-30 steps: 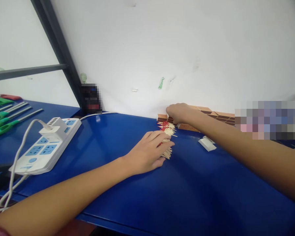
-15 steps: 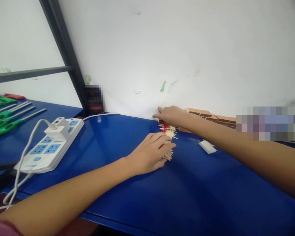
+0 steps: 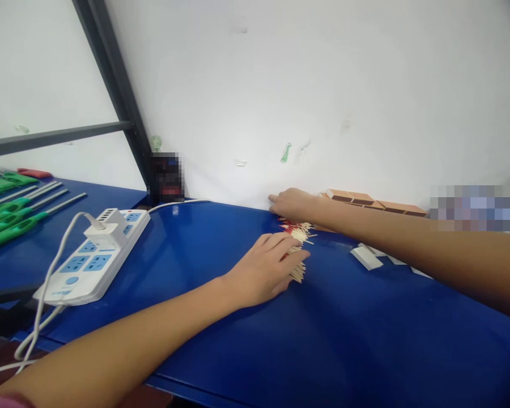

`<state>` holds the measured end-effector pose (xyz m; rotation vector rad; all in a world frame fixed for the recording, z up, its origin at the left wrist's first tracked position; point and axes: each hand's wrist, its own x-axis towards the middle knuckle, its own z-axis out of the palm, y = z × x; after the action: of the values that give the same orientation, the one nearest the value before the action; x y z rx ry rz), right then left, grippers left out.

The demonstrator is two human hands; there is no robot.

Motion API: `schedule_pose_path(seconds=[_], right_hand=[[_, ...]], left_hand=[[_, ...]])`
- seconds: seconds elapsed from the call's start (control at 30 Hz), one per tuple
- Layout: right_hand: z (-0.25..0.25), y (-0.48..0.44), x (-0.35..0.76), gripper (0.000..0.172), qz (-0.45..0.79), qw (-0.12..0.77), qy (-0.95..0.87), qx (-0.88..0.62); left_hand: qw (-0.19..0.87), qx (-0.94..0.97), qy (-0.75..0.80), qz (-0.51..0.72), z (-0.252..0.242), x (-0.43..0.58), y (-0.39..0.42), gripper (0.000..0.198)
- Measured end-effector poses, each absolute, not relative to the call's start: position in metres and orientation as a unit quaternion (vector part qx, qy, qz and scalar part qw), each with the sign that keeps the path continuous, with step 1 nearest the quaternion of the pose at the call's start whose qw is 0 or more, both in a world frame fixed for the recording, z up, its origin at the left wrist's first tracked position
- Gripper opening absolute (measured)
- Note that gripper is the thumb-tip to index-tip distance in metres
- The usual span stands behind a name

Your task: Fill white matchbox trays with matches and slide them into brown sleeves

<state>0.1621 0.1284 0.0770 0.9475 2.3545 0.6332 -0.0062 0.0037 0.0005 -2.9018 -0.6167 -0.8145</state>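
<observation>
A pile of wooden matchsticks, some with red heads, lies on the blue table near the wall. My left hand curls round the near part of the pile, thumb and fingers closed on it. At the far end of the matchsticks is my right hand, close to the wall. One of its fingers stretches left; the others are hidden behind the hand. Brown-sided matchboxes stand in a row along the wall, partly behind my right forearm. White flat pieces lie below that forearm.
A white power strip with a plugged-in charger and looping cable is at the left. Green-handled tools with metal rods lie beyond it. A dark metal frame rises at the left by the wall.
My right forearm has shifted up in view, showing more white pieces, and fewer fingers of that hand show. My left hand stays on the matchsticks. The whole view has shifted slightly.
</observation>
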Motion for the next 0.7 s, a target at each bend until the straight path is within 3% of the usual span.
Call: schedule_pose_path(seconds=[0.7], right_hand=[[0.0790,0.1259,0.1678,0.023,0.215,0.256,0.872,0.357]], left_hand=[[0.008,-0.943,-0.203,-0.263,0.0023,-0.0076,0.0045,0.054]])
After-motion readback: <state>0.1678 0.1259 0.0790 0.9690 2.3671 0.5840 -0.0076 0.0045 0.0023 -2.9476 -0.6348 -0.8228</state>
